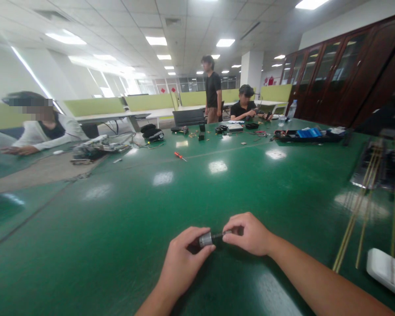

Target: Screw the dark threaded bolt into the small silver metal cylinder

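Observation:
Just above the green table, my left hand closes its thumb and fingers around a small silver cylinder, which looks like a small electric motor. A thin dark shaft sticks out of its right end. On that side my right hand pinches a small metal piece at the shaft's tip between thumb and fingertips. Whether this piece is separate from the shaft I cannot tell. Fingers hide part of both items.
An orange screwdriver lies farther out. Thin yellowish rods and a white case are at the right. Small parts, black boxes and a tray with blue material line the far side. Two people sit; another stands.

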A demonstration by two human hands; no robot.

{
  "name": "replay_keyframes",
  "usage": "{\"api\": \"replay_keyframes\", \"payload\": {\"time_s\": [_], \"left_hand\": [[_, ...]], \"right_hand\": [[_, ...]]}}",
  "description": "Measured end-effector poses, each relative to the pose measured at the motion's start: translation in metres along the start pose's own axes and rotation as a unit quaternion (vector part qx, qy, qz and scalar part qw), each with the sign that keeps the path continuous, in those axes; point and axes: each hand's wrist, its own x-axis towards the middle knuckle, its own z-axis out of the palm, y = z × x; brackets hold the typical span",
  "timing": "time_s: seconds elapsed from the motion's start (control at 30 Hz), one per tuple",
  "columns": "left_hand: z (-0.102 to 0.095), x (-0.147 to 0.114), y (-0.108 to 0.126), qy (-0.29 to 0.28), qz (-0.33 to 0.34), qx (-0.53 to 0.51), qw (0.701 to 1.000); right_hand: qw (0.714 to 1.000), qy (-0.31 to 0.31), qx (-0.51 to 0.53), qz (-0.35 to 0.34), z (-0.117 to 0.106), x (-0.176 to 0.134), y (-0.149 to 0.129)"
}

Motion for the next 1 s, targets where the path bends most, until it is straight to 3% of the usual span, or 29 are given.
{"api": "replay_keyframes", "payload": {"time_s": [1.0], "left_hand": [[-0.0024, 0.0022, 0.0030, 0.005, -0.019, 0.002, 1.000]], "right_hand": [[0.998, 0.024, 0.044, 0.030, -0.0046, -0.0001, 0.0027]]}}
